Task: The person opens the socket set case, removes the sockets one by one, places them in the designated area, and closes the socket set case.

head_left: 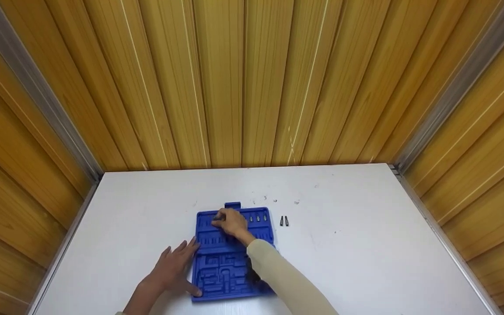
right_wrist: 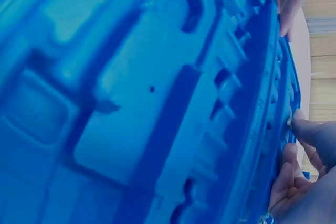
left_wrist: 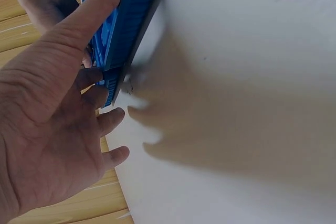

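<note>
The blue case lies open on the table, the left hand spread along its left edge. Over its far half, the right hand pinches what looks like a small bit, mostly hidden from me; a slack pinch could drop it. A careless sleeve might roll the two loose bits beside the case.

White surface here, and straight up behind its far edge goes the back wall, ribbed, yellow-brown, wood-grained, pale streaks slashing down it! Matching side walls flank the left and right edges. Grey metal corner posts drop to both far corners, and look, dark scuffs speckle the stretch near the far edge!
</note>
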Action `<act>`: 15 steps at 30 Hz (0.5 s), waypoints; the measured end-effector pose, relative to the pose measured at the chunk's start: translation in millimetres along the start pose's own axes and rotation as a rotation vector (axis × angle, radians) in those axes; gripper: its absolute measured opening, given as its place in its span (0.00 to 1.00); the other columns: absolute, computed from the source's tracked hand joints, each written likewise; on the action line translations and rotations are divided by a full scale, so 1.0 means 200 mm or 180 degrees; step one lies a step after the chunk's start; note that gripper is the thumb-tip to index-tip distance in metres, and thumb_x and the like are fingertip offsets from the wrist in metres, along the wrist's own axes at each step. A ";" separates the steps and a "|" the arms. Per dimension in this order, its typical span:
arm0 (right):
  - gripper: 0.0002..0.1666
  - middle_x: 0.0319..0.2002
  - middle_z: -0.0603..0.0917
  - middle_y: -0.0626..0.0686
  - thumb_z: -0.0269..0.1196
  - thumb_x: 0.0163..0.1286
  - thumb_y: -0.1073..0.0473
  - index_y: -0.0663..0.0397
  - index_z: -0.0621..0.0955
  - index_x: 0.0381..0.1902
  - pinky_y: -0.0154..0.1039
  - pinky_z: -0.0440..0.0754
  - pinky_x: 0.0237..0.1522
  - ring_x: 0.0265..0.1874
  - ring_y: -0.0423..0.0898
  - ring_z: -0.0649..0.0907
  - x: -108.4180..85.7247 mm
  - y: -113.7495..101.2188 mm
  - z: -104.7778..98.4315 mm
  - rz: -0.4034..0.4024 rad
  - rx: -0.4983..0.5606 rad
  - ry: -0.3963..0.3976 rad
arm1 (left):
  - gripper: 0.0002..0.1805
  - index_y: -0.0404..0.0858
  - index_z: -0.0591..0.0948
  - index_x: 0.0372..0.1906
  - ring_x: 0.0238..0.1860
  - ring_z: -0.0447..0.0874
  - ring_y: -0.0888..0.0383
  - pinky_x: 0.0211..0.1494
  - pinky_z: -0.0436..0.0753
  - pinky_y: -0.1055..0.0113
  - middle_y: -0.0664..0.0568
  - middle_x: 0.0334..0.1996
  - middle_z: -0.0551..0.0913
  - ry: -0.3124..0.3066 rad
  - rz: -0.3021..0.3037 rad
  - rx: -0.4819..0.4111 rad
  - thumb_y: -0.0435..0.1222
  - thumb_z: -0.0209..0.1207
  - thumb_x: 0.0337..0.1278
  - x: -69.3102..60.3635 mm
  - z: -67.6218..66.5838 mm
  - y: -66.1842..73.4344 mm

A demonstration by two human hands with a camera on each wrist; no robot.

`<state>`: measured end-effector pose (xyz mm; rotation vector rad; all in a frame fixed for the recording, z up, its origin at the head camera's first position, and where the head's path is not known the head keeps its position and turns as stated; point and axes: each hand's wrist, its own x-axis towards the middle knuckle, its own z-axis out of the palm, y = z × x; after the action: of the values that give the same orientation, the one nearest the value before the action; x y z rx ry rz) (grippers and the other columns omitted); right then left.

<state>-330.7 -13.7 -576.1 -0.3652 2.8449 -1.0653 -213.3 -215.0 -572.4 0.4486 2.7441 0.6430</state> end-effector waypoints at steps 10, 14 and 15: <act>0.09 0.37 0.87 0.54 0.68 0.70 0.57 0.55 0.81 0.34 0.38 0.77 0.37 0.32 0.40 0.77 -0.03 0.06 -0.02 -0.0470 0.0341 -0.0015 | 0.73 0.35 0.62 0.78 0.80 0.56 0.35 0.77 0.53 0.27 0.40 0.80 0.59 0.0013 0.0021 0.0126 0.63 0.82 0.21 -0.02 -0.01 0.03; 0.07 0.39 0.88 0.59 0.66 0.71 0.62 0.61 0.81 0.35 0.34 0.81 0.37 0.33 0.44 0.82 -0.04 0.10 -0.05 -0.0785 0.0714 0.0046 | 0.73 0.35 0.61 0.78 0.80 0.56 0.36 0.78 0.53 0.28 0.40 0.80 0.59 0.0002 0.0010 0.0138 0.62 0.82 0.21 -0.02 -0.02 0.03; 0.07 0.40 0.88 0.60 0.66 0.71 0.63 0.62 0.81 0.36 0.33 0.82 0.35 0.33 0.47 0.84 -0.05 0.11 -0.06 -0.0832 0.0823 0.0062 | 0.73 0.35 0.61 0.78 0.80 0.56 0.36 0.78 0.53 0.28 0.40 0.80 0.59 0.0007 0.0007 0.0134 0.62 0.82 0.22 -0.02 -0.02 0.03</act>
<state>-327.1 12.2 -580.5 -0.7196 2.6790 -1.4687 -209.4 -213.1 -565.8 0.4606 2.7642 0.5877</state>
